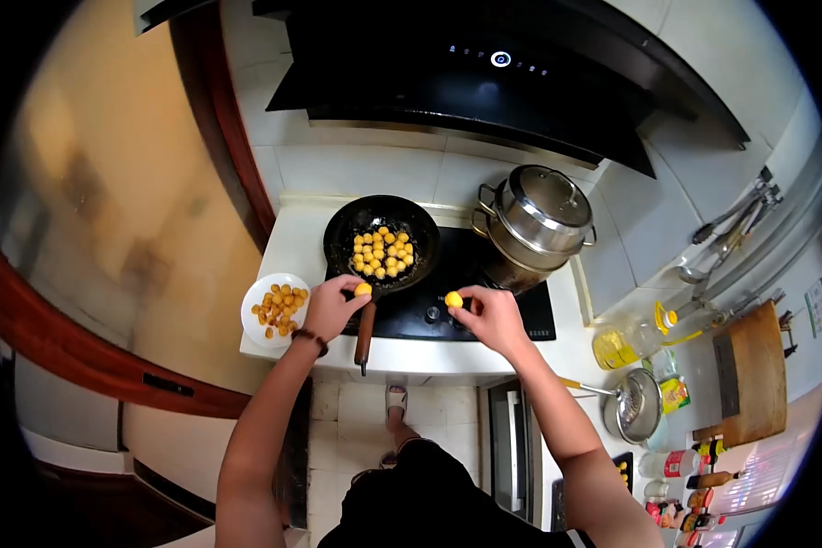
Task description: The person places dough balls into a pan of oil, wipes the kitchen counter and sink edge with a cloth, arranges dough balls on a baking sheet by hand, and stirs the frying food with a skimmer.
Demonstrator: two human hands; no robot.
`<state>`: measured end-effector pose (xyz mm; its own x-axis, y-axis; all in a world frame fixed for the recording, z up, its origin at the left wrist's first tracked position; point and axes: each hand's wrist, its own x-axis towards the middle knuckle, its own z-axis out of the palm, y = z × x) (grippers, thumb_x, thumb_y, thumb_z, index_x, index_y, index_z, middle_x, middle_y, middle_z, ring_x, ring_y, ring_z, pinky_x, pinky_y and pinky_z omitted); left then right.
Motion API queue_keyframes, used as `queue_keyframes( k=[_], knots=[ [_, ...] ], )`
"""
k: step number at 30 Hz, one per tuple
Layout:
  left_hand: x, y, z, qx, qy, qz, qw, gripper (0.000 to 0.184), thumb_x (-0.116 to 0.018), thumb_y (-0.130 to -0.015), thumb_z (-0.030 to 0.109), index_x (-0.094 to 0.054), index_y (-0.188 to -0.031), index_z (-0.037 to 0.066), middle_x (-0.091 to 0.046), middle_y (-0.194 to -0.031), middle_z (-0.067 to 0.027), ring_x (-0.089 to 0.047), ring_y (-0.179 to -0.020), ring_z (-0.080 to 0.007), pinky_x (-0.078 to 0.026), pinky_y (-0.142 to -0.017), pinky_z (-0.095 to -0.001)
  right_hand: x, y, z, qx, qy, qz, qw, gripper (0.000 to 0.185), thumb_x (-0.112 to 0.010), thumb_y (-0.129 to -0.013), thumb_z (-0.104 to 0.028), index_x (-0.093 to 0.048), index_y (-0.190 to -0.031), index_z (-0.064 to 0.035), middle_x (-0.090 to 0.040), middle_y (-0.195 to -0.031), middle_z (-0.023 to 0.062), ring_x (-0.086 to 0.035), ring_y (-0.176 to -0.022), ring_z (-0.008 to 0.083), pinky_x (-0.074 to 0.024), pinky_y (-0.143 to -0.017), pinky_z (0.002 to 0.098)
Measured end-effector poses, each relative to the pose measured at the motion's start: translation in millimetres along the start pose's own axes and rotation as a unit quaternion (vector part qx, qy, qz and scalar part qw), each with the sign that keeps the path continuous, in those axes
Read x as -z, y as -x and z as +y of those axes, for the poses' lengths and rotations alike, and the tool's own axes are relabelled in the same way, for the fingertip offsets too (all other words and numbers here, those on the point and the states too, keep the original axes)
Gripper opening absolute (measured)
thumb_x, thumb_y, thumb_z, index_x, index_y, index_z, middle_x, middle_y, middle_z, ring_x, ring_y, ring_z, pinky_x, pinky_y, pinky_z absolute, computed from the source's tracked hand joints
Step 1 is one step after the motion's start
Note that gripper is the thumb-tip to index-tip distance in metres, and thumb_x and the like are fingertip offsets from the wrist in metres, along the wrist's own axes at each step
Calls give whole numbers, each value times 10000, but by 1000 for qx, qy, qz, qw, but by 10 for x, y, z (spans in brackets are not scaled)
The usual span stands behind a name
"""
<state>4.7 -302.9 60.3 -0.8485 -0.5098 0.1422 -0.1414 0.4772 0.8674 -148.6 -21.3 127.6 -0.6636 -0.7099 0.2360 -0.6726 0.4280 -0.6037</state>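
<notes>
A black wok (337, 239) sits on the black stove, its wooden handle (365, 333) pointing toward me. Several yellow balls (383, 253) lie in glistening oil in it. My left hand (334, 306), with a dark bracelet on the wrist, pinches one yellow ball (363, 289) at the wok's near edge, above the handle. Over the stove's front, right of the wok, my right hand (490, 315) pinches another yellow ball (454, 299) between thumb and fingers. A white plate (250, 310) with several browned pieces (280, 303) lies on the counter beside my left hand.
A steel steamer pot (541, 219) stands on the stove's right side, under the black range hood (484, 87). Rightward on the counter are an oil bottle (616, 347), a strainer in a metal bowl (637, 411), a tray (623, 468) of yellow balls and several bottles.
</notes>
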Motion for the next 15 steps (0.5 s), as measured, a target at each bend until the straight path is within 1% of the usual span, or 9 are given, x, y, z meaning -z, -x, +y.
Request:
queue_keyframes(
  k=[2,3,6,7,9,10,12,14,15],
  knots=[
    [-202,-586,-268,-83,-118,6,989,348,-824,-811,228,-743,-1098,49,-746,-1031,-142,-719,-907,-310,-566,-791,-396,-40,-468,103,-10,19,-20,1000,288,-821,-822,-248,-771,-1032,-56,-674,-665,114,-674,-611,281,-523,-595,385],
    [-301,-828,-341,-75,-149,-12,986,359,-827,-793,249,-745,-1090,64,-738,-1051,-146,-707,-967,-352,-567,-832,-433,-74,-653,179,-8,28,-12,1000,289,-816,-825,-255,-772,-1038,-65,-683,-678,113,-683,-630,286,-533,-608,390],
    [-618,-1475,-577,11,-300,-37,953,314,-811,-802,255,-754,-1076,113,-738,-1073,-133,-713,-999,-342,-580,-862,-446,-146,-1037,331,-17,28,-10,999,291,-808,-831,-262,-773,-1051,-75,-699,-701,112,-699,-663,296,-551,-630,398],
    [-705,-1666,-668,12,-301,-42,953,314,-811,-802,255,-754,-1076,113,-738,-1073,-133,-713,-999,-342,-580,-862,-446,-150,-1160,370,-18,29,-16,999,293,-803,-834,-262,-772,-1058,-76,-706,-711,112,-706,-677,302,-560,-639,402],
    [-825,-1901,-799,8,-373,-110,921,294,-794,-817,246,-752,-1085,133,-737,-1078,-131,-717,-1018,-326,-588,-882,-443,-195,-1362,468,-31,32,-15,999,296,-803,-833,-264,-772,-1061,-77,-707,-713,112,-708,-682,304,-564,-644,403],
    [-895,-1924,-878,12,-371,-122,920,294,-794,-817,246,-752,-1085,133,-737,-1078,-131,-717,-1018,-326,-588,-882,-443,-232,-1389,519,-40,37,-16,998,299,-803,-832,-266,-772,-1063,-79,-708,-714,112,-711,-687,305,-568,-649,405],
    [-976,-2120,-890,34,-415,-157,895,297,-783,-820,229,-748,-1102,143,-737,-1079,-140,-720,-1026,-313,-588,-890,-435,-273,-1448,598,-42,24,-22,999,287,-794,-838,-256,-767,-1067,-86,-723,-751,117,-719,-712,310,-574,-663,416],
    [-1024,-2251,-965,29,-416,-182,891,302,-779,-820,230,-747,-1104,134,-737,-1078,-150,-720,-1025,-317,-589,-889,-434,-299,-1513,643,-64,32,-48,996,282,-792,-841,-252,-763,-1066,-85,-728,-774,123,-721,-730,315,-575,-679,427],
    [-1072,-2310,-1079,22,-418,-183,889,317,-782,-819,248,-740,-1114,138,-739,-1062,-156,-718,-1022,-330,-584,-884,-452,-332,-1536,680,-73,30,-47,996,282,-792,-841,-252,-763,-1066,-85,-728,-774,123,-721,-730,315,-575,-679,427]
  ],
)
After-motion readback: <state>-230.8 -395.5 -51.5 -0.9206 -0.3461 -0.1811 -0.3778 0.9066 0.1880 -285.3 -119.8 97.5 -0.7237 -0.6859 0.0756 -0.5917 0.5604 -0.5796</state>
